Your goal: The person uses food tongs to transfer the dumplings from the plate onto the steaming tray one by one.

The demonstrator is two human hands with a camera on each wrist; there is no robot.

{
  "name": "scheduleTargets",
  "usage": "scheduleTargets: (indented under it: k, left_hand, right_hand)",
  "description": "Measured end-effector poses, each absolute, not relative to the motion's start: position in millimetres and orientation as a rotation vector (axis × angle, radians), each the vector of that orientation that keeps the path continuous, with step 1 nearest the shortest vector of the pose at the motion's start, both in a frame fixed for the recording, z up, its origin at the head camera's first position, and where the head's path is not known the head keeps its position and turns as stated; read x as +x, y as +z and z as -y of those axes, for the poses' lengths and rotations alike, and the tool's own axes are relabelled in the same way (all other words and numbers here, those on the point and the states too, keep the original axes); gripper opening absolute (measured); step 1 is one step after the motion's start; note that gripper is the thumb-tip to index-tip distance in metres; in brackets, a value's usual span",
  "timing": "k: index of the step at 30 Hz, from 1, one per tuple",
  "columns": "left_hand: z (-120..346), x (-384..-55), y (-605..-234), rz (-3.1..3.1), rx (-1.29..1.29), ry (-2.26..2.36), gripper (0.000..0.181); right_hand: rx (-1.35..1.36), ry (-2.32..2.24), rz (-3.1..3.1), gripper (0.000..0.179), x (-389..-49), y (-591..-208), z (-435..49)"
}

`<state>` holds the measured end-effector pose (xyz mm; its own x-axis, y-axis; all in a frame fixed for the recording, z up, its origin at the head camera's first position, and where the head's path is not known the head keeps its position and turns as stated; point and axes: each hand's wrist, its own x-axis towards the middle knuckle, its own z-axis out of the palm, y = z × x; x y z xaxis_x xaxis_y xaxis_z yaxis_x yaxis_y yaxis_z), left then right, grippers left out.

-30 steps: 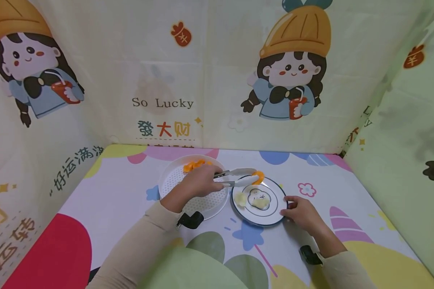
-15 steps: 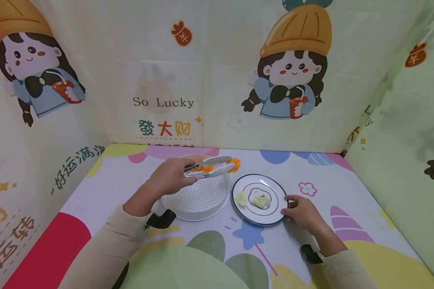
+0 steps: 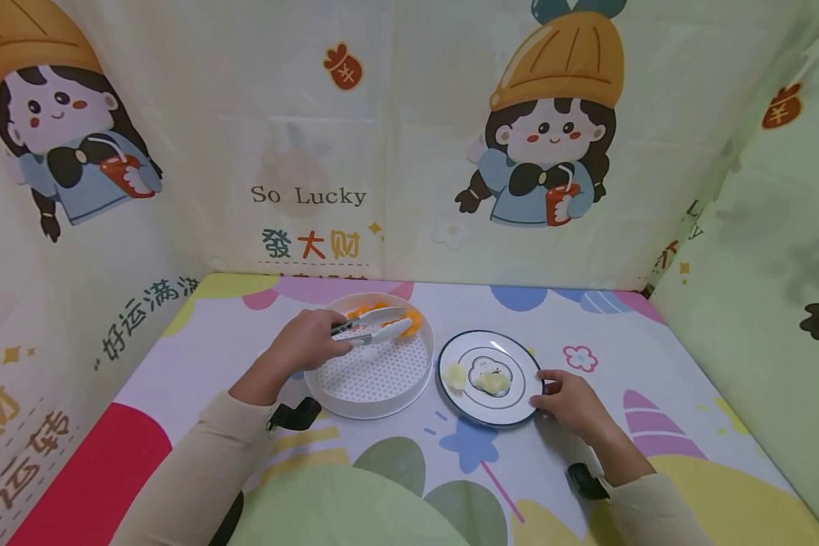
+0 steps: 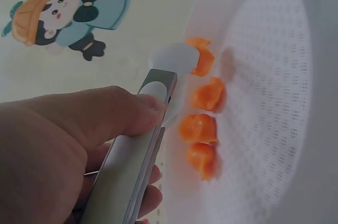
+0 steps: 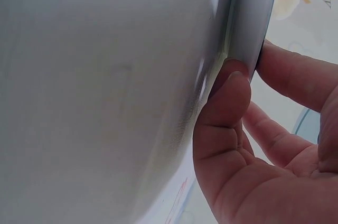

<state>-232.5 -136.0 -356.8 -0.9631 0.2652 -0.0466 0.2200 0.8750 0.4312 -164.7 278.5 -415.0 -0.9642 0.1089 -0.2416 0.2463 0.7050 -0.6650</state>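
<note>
My left hand (image 3: 305,345) grips a pair of metal tongs with pale tips (image 3: 375,322), its thumb pressing the handle in the left wrist view. The tong tips reach over the white round steamer basket (image 3: 371,383), right at an orange dumpling (image 4: 203,60) by the far wall. Several more orange dumplings (image 4: 199,129) sit in a row beside it on the perforated floor. My right hand (image 3: 572,402) pinches the right rim of a white plate with a dark blue edge (image 3: 508,413); the right wrist view shows its underside. On that plate lie pale yellow dumplings (image 3: 494,381).
The steamer basket and the plate stand side by side on a table with a colourful printed cover (image 3: 566,485). Cream curtains with cartoon prints (image 3: 423,250) enclose the table at the back and both sides.
My left hand has carried an orange dumpling in the tongs leftward from over the plate and lowered it into the steamer basket. The right hand and plate have stayed in place.
</note>
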Motion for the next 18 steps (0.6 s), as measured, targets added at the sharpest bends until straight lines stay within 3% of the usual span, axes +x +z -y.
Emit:
scheduleTargets:
  k: [18]
  left_hand:
    - [127.8, -234.5, -366.8, -2.94, 0.318, 0.603, 0.058]
  right_hand:
    - [0.281, -1.105, -2.719, 0.06, -164.0, -413.7, -278.5]
